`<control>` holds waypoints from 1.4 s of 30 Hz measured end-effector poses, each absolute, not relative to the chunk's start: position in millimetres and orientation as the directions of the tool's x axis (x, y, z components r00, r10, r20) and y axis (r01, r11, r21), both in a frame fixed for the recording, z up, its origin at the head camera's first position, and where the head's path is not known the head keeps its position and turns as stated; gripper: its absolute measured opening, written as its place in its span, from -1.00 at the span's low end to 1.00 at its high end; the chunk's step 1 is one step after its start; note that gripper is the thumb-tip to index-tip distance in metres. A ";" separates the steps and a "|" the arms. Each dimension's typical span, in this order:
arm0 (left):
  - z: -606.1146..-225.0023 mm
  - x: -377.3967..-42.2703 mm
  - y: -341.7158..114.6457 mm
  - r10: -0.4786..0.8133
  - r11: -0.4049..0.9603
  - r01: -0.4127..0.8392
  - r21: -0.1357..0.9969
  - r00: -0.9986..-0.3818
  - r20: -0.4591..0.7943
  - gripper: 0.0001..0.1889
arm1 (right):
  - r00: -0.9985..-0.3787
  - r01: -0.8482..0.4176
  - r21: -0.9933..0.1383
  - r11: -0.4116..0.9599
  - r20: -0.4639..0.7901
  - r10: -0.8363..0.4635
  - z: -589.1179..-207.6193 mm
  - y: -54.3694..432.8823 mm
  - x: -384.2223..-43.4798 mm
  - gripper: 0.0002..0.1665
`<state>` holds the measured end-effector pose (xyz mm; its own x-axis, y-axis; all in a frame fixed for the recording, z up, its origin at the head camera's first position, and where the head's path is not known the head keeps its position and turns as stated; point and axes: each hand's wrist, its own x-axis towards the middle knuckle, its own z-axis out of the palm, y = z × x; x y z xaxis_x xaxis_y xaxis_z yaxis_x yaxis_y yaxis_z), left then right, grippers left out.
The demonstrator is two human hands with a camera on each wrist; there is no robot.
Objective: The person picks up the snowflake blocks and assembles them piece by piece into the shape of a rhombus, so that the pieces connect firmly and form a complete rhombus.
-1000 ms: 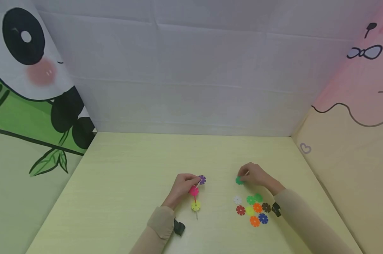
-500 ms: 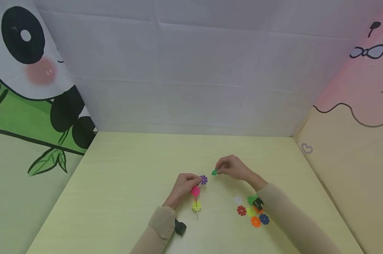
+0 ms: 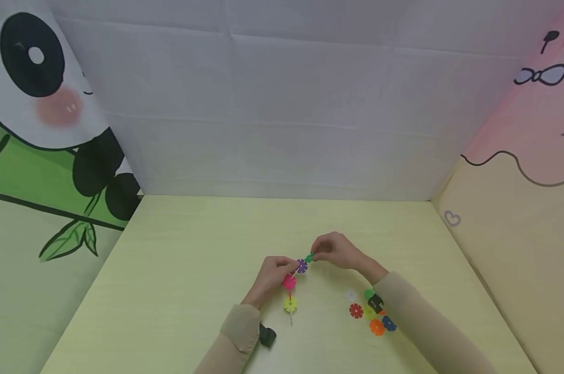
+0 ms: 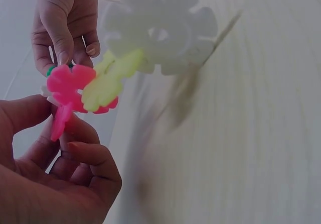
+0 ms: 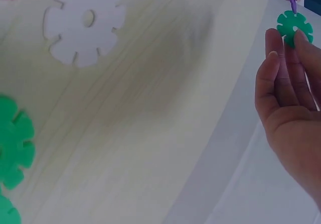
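Observation:
My left hand pinches a chain of slotted flower-shaped plastic discs near its upper end. From that end hang a purple disc, a pink disc and a yellow disc. A large pale white disc shows at the chain's lower end in the left wrist view. Between thumb and fingertips, my right hand holds a green disc. The green disc's rim meets the edge-on purple disc in the right wrist view; whether their slots interlock I cannot tell.
Loose discs lie on the pale table at right: a white one, a red one, an orange one, a blue one and others partly under the right wrist's camera. A white cloth wall stands behind.
My right hand has carried the green disc leftward from near the loose discs up to the purple disc. The left hand has barely moved and keeps its pinch on the chain.

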<state>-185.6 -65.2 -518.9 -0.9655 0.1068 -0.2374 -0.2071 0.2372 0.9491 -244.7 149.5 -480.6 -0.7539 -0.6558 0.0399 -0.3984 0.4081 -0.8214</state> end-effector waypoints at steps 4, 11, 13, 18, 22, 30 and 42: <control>-519.8 -185.4 -64.7 0.111 0.240 -0.208 0.948 -0.964 -0.240 -0.79 | -0.734 -0.408 -0.821 0.399 0.035 -0.678 -477.8 149.3 -244.2 -0.94; -520.2 -185.4 -64.4 0.111 0.253 -0.219 0.942 -0.961 -0.254 -0.77 | -0.701 -0.442 -0.801 0.405 0.027 -0.712 -476.1 148.4 -245.4 -0.93; -520.0 -185.2 -64.4 0.110 0.258 -0.221 0.940 -0.960 -0.256 -0.77 | -0.698 -0.450 -0.796 0.404 0.031 -0.715 -473.7 147.5 -244.5 -0.93; -517.0 -183.6 -64.7 0.111 0.256 -0.216 0.942 -0.962 -0.251 -0.79 | -0.693 -0.450 -0.797 0.403 0.026 -0.721 -469.6 145.8 -243.9 -0.92; -514.0 -182.2 -65.1 0.111 0.258 -0.212 0.942 -0.963 -0.247 -0.81 | -0.687 -0.452 -0.794 0.407 0.018 -0.727 -468.6 144.9 -244.3 -0.93; -508.6 -179.1 -65.0 0.098 0.265 -0.190 0.945 -0.970 -0.222 -0.83 | -0.681 -0.503 -0.744 0.441 0.027 -0.732 -470.9 142.2 -245.3 -0.95; -514.0 -178.7 -65.1 0.097 0.263 -0.169 0.950 -0.975 -0.200 -0.82 | -0.692 -0.509 -0.746 0.428 0.059 -0.720 -473.5 138.8 -241.9 -0.94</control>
<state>-178.7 -65.1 -514.0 -0.9749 0.0971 -0.2002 -0.1689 0.2630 0.9499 -241.9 138.8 -473.5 -0.6919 -0.7195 0.0591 -0.5093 0.4284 -0.7464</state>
